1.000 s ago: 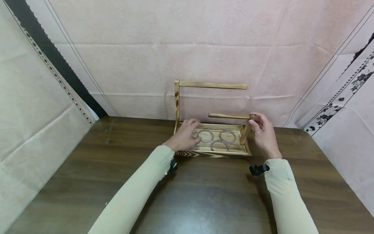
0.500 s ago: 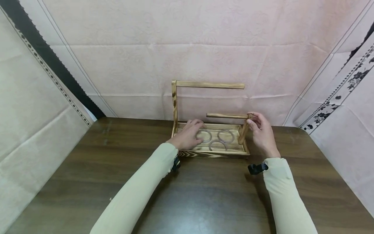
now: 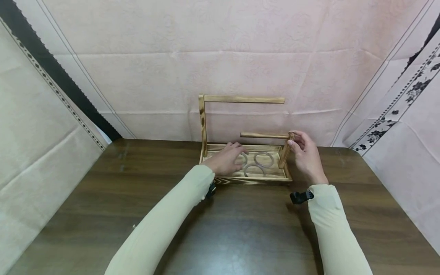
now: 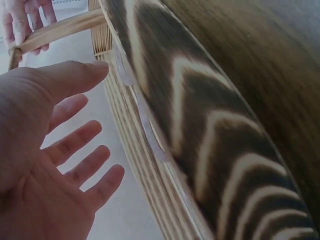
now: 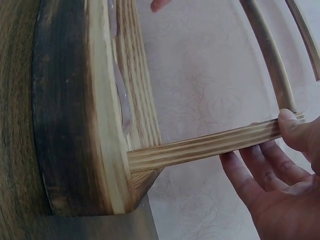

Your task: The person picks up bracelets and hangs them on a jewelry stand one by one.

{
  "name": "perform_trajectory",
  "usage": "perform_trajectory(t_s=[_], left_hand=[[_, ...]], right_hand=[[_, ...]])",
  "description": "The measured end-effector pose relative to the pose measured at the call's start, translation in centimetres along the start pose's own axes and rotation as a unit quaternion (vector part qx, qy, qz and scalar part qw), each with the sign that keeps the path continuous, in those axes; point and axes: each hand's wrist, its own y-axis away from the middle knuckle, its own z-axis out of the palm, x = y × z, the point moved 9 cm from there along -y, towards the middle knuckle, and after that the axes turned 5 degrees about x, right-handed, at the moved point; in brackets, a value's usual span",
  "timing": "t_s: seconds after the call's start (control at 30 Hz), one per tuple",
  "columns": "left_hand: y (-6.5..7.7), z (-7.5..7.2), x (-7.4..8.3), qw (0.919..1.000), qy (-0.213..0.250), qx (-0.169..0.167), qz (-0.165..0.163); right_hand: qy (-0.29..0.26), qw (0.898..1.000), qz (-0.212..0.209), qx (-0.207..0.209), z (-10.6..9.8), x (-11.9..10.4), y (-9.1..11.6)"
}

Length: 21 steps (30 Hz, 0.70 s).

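Three grey rings [image 3: 264,167] lie in a rectangular striped wooden tray [image 3: 254,181]; the left hand [image 3: 225,159], fingers apart, overhangs its left half; the right hand [image 3: 307,156] grips its wooden right post [image 3: 284,154].

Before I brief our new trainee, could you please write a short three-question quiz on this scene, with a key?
1. Fill in the blank: the round rings lie ____ the wooden tray.

2. About the left hand, true or false: it is gripping the upper rail.

3. Choose one. The right hand holds:
A. the tray's front wall
B. the top end of the right post
C. one of the rings

Key
1. inside
2. False; its fingers are extended and hold nothing.
3. B
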Motion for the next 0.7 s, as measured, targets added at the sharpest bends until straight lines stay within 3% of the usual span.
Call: perform_trajectory(t_s=[0.43,0.7], left_hand=[[-0.9,1.6,0.7,0.9968,-0.005,-0.072,-0.034],[-2.0,2.4,1.9,0.9942,-0.024,-0.101,-0.028]], right_hand=[[0.009,1.000,0.001,-0.007,0.1,-0.3,0.2],[0.020,1.000,0.000,-0.009,-0.1,-0.8,0.3]])
